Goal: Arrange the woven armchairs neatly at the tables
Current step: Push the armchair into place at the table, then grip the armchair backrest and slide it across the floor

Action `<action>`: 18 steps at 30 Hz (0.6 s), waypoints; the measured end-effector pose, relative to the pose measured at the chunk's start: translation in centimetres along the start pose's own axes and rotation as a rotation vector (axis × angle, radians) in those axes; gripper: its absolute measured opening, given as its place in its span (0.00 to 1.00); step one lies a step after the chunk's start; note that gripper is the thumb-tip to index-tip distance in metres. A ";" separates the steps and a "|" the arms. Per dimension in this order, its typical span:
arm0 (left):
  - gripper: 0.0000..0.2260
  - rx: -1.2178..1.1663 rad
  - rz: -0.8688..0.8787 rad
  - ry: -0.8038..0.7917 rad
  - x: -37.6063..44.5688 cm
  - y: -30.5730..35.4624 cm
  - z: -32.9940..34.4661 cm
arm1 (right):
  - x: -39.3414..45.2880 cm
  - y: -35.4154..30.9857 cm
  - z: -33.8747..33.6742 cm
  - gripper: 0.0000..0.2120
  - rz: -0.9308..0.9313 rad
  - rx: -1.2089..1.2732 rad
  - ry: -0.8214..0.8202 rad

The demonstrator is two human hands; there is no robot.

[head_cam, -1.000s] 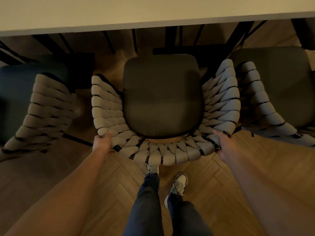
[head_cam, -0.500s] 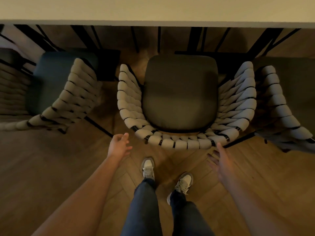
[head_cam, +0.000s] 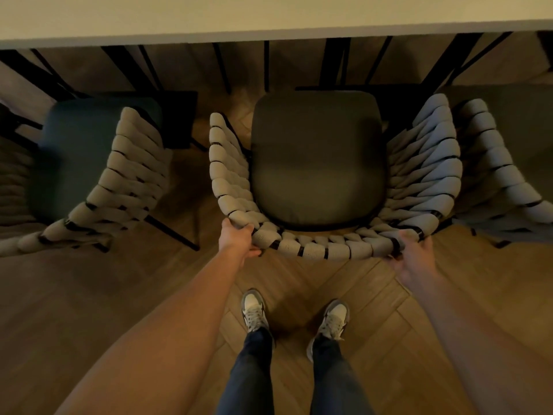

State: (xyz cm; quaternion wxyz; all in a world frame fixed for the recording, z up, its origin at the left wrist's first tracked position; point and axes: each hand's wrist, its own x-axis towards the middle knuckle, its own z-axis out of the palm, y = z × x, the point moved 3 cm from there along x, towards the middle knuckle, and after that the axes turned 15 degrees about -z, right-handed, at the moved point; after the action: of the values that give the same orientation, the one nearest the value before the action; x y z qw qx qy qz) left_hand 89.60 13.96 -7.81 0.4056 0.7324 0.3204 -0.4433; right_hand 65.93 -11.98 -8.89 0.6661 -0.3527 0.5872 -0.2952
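Woven armchair [head_cam: 317,250] back regripped: left hand [head_cam: 238,239], right hand [head_cam: 414,250] clamped on rim; open, clear 0.5 s earlier.

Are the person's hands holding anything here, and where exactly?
Yes. Both hands grip the middle woven armchair by its curved back rim: left hand at the left corner, right hand at the right.

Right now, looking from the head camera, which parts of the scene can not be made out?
- Right armchair: cut off by the right frame edge; only its woven armrest and part of its seat show.
- Left armchair: its back runs out at the left edge, blurred.
- Table: only a strip of its top shows; its far side is cut by the top edge.
- Middle armchair legs: hidden under its seat cushion.
- Right hand fingertips: hidden behind the woven back.
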 end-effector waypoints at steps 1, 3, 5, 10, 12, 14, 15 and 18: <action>0.30 0.009 0.007 0.005 0.1 0.0 0.0 | 0.0 0.0 0.0 0.32 0.000 0.009 0.002; 0.29 0.013 0.016 0.020 0.2 0.2 -0.1 | 0.0 0.0 0.1 0.33 0.009 0.018 0.013; 0.29 0.020 0.020 0.032 0.4 0.3 -0.2 | -0.1 0.0 0.1 0.34 0.019 0.022 0.030; 0.27 0.020 0.022 0.036 0.5 0.6 -0.3 | -0.3 0.1 0.4 0.34 0.032 0.024 0.033; 0.25 0.019 0.023 0.043 0.5 0.6 -0.2 | -0.4 0.0 0.5 0.34 0.038 0.031 0.036; 0.25 0.017 0.024 0.048 0.5 0.7 -0.2 | -0.5 -0.1 0.5 0.34 0.050 0.032 0.039; 0.26 0.020 0.024 0.046 0.5 0.8 -0.2 | -0.6 -0.1 0.5 0.35 0.053 0.029 0.038; 0.29 0.040 0.012 0.023 0.3 0.7 -0.3 | -0.6 -0.3 0.4 0.34 0.051 0.002 0.037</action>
State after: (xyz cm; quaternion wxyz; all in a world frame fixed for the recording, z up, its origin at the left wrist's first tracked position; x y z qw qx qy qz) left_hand 90.37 13.93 -7.78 0.3897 0.7472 0.3118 -0.4388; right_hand 66.26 -11.57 -8.28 0.6629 -0.3315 0.6077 -0.2853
